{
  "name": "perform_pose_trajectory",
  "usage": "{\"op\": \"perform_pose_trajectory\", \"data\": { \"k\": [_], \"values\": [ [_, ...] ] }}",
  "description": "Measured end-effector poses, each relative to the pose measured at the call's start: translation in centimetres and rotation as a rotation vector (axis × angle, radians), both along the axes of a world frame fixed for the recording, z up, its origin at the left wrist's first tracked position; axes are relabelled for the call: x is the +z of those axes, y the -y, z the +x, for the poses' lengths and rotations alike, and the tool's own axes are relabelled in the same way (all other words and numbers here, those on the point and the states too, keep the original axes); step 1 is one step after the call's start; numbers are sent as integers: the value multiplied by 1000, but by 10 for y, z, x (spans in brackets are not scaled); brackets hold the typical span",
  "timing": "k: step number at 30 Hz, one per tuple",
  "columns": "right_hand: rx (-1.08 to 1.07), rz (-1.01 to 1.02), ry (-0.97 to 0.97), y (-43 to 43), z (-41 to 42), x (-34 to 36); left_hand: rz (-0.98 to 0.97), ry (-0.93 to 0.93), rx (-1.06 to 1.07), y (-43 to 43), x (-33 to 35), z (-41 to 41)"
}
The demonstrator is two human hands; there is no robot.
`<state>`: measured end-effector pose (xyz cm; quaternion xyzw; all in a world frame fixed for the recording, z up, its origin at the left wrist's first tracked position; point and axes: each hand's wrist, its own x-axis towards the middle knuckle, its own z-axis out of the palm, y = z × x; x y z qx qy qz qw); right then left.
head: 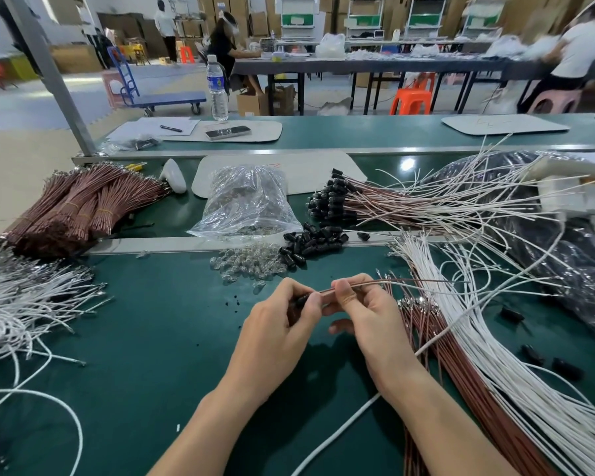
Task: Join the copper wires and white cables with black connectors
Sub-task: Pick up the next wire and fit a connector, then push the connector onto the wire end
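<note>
Just below frame centre, the left hand [279, 333] pinches a black connector [299, 300] while the right hand [361, 314] pinches a copper wire [326, 292] at its mouth. The step looks like insertion. Next comes a straight push until the terminal seats.

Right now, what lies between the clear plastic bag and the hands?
Head view: a metal divider strip, then a heap of small clear bulbs, black plastic connectors beside it.
</note>
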<state>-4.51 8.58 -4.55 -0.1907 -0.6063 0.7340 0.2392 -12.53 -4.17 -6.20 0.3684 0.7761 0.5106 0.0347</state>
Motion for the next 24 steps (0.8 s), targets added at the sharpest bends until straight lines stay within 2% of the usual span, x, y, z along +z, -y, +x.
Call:
{"op": "perform_pose_trajectory", "data": {
  "k": [3,7,10,19,24],
  "values": [
    [-37,-1,8,-2,0,0,-7,-3,-17,-1,-1,-2],
    [36,-41,-39,2,0,-1,39,35,71,-1,-3,-5],
    [72,-87,-82,2,0,-1,-14,56,131,-2,-3,-5],
    [67,-88,-78,5,-2,-2,-191,-71,149,-6,3,4],
    [24,-68,-46,6,-4,-4,-285,-157,271,-10,4,7]
  ]
}}
